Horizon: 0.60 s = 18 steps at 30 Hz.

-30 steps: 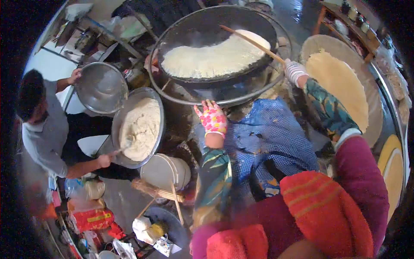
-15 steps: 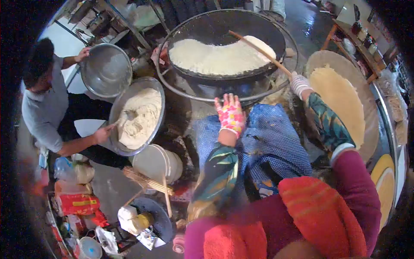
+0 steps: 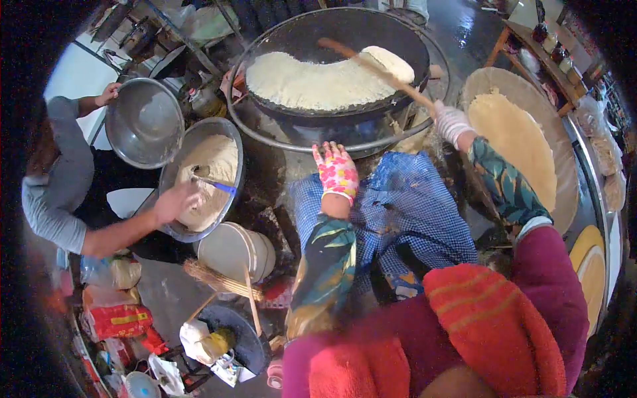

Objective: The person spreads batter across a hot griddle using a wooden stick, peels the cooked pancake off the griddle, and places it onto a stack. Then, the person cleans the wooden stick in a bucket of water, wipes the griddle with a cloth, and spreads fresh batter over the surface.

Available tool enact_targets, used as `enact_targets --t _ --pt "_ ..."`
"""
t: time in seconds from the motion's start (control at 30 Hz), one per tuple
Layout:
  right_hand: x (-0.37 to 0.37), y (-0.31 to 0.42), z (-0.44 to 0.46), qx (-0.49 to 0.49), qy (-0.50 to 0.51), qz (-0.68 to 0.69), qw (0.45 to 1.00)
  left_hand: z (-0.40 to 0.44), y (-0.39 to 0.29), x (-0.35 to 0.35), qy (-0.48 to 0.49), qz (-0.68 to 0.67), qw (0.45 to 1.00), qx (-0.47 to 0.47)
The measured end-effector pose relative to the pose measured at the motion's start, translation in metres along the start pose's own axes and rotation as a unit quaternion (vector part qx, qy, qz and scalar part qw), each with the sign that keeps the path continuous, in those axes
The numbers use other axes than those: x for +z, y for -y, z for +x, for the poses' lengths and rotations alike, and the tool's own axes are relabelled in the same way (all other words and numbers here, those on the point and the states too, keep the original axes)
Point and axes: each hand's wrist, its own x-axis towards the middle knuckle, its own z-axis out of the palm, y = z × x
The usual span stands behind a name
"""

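My right hand (image 3: 452, 125), in a pale glove, is closed around the lower end of a wooden stick (image 3: 391, 78). The stick reaches over a large black round pan (image 3: 298, 36), its far end blurred. A pale, crescent-shaped layer of batter (image 3: 318, 83) covers the pan's near part. At its right end lies a thicker, rounded fold (image 3: 388, 64), partly crossed by the stick. My left hand (image 3: 337, 171), in a pink-flowered glove, has its fingers extended against the near side of the metal ring (image 3: 282, 143) around the pan.
On the left a co-worker (image 3: 56, 166) holds a metal basin (image 3: 142, 126) beside a bowl of dough (image 3: 212, 159) with a blue-handled tool (image 3: 222, 188). A bucket (image 3: 232, 251) and whisk broom (image 3: 222, 278) stand below. Right, a round tray (image 3: 474, 86) carries a yellowish flat sheet (image 3: 514, 142).
The stick's far end has swung left over the pan. The co-worker has bent forward and let go of the tool in the dough, exposing its blue handle. The whole view has shifted slightly.
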Motion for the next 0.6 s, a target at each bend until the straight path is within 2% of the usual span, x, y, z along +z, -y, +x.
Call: enact_targets --t 0.07,0.1,0.13,0.17,0.23,0.3,0.33,0.4,0.43,0.53,0.57,0.6 --pt "0.012 -0.004 -0.011 -0.035 -0.006 -0.031 0.999 -0.001 0.002 -0.001 0.004 0.009 1.0 -0.01" --pt "0.041 -0.038 0.015 -0.025 -0.056 0.006 0.998 0.0 0.005 0.003 -0.013 -0.017 1.0 -0.011" --pt "0.046 -0.048 0.024 0.023 -0.052 0.011 0.998 0.004 0.009 0.008 -0.011 -0.011 1.0 -0.018" --pt "0.051 -0.055 0.035 0.008 -0.074 0.015 0.997 0.004 0.012 0.013 -0.03 -0.001 0.999 -0.012" --pt "0.048 -0.038 0.041 -0.016 -0.096 0.028 0.995 0.005 0.017 0.014 -0.041 0.008 0.999 -0.014" --pt "0.0 -0.001 -0.002 -0.017 -0.007 0.007 1.0 0.005 0.021 0.006 -0.025 -0.016 0.999 -0.024" --pt "0.002 0.0 -0.003 -0.013 0.042 -0.032 0.999 0.005 0.024 0.002 -0.022 -0.042 0.998 -0.031" --pt "0.014 -0.017 0.017 0.079 0.009 0.038 0.996 0.003 0.028 0.004 -0.026 -0.044 0.998 -0.041" --pt "0.009 -0.022 0.018 0.054 -0.009 -0.028 0.998 0.004 0.028 0.005 -0.033 -0.049 0.997 -0.046" --pt "-0.001 -0.007 0.012 0.04 -0.023 -0.015 0.999 0.001 0.037 0.006 -0.053 -0.073 0.995 -0.038" --pt "0.012 -0.015 0.013 -0.017 0.004 0.032 0.999 0.0 0.041 0.003 -0.046 -0.053 0.997 -0.034" --pt "0.016 -0.013 0.007 -0.022 0.028 -0.016 0.999 0.007 0.041 0.013 -0.042 -0.054 0.997 -0.047"
